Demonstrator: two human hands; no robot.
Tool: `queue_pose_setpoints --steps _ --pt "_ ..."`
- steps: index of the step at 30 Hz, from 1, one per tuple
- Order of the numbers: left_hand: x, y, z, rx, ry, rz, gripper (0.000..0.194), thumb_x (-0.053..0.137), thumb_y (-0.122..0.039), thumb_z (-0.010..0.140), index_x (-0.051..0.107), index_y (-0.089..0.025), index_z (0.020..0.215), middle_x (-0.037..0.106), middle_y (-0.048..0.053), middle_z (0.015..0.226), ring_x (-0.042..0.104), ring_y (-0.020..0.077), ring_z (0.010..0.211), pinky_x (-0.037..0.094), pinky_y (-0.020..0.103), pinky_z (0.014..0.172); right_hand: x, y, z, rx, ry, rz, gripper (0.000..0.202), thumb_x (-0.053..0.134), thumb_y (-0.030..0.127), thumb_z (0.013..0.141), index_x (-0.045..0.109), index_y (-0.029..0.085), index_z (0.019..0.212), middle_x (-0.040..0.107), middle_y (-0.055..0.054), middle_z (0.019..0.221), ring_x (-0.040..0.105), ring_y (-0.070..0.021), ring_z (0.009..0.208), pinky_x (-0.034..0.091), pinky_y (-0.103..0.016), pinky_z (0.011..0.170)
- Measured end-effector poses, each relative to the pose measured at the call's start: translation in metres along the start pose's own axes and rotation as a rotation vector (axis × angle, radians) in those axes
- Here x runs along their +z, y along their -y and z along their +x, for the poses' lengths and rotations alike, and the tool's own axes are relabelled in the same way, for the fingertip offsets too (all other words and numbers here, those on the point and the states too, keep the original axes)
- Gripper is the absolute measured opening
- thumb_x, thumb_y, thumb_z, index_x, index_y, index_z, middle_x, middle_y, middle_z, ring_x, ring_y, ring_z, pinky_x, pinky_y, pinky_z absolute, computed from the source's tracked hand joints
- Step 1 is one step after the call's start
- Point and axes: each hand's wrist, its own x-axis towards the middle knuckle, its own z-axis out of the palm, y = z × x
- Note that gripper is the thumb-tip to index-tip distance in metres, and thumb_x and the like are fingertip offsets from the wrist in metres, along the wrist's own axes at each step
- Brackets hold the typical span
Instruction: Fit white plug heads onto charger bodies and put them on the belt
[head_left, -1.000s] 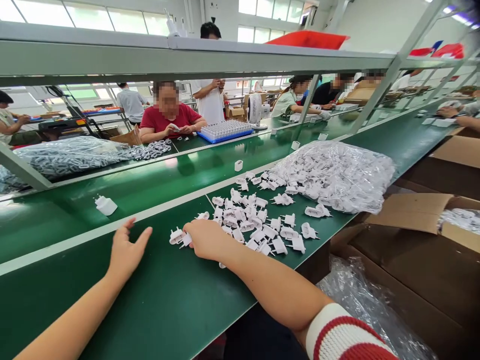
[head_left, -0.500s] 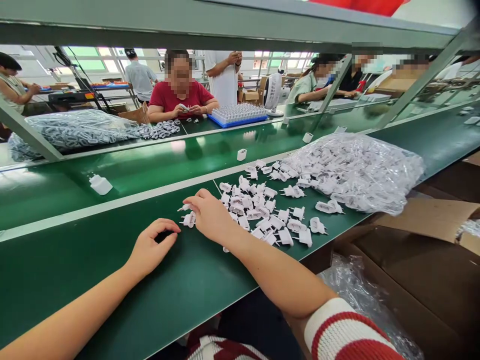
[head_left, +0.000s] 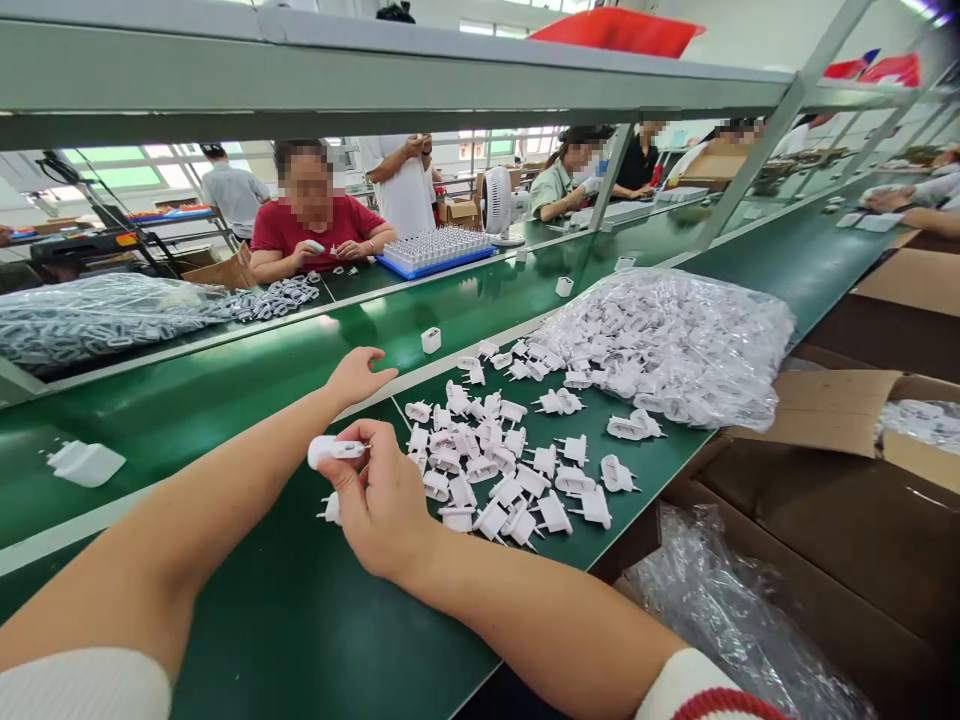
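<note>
Since the earlier frame, the left hand (head_left: 361, 380) has gone forward over the green belt (head_left: 247, 345), and the right hand (head_left: 386, 500) has turned to show a white plug piece (head_left: 334, 452). Right grip: closed to a narrow pinch, thumb and fingers on the piece, whose rounded end projects to the left of the fingertips. Judged by look, the piece is light, stiff moulded plastic, smooth enough to slip a little; the side walls offer the best hold, the thin pins the worst (pin condition on this one cannot be told). Just below the pinch lies another loose plug piece (head_left: 330, 508), partly hidden by the hand. Right of the grip, near, is the loose pile (head_left: 480, 450); beyond it, the clear bag (head_left: 667, 345). Left grip: fingers parted, nothing visible in it, a white housing (head_left: 431, 341) just beyond its fingertips, apart.
</note>
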Motion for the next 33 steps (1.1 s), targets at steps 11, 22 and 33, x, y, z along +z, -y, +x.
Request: queue_pose_setpoints --steps 11,22,33 --pt "0.082 -0.021 0.098 -0.036 0.079 0.034 0.073 0.08 -0.051 0.082 0.062 -0.009 0.139 0.067 0.023 0.141 0.066 0.0387 0.125 0.05 0.041 0.101 0.011 -0.01 -0.002 -0.16 -0.244 -0.022 0.029 0.051 0.05 0.105 0.05 0.025 0.12 0.077 -0.004 0.109 0.073 -0.0183 0.077 0.053 -0.032 0.064" --pt "0.025 -0.001 0.005 -0.003 -0.059 -0.088 0.057 0.069 -0.058 0.082 0.075 -0.015 0.12 0.079 0.01 0.112 0.071 0.0271 0.099 0.052 0.035 0.09 0.005 -0.011 0.016 -0.028 -0.256 0.267 0.019 0.075 0.04 0.091 0.07 0.022 0.097 0.072 -0.005 0.101 0.069 -0.0178 0.093 0.056 -0.03 0.076" --pt "-0.061 0.025 -0.262 -0.257 -0.179 -0.19 0.043 0.078 -0.055 0.08 0.078 -0.024 0.11 0.08 0.004 0.108 0.071 0.025 0.097 0.054 0.035 0.088 0.012 -0.013 0.015 0.428 0.04 0.656 0.04 0.089 0.051 0.071 0.077 0.02 0.093 0.074 0.0 0.087 0.069 -0.0135 0.079 0.056 -0.025 0.067"
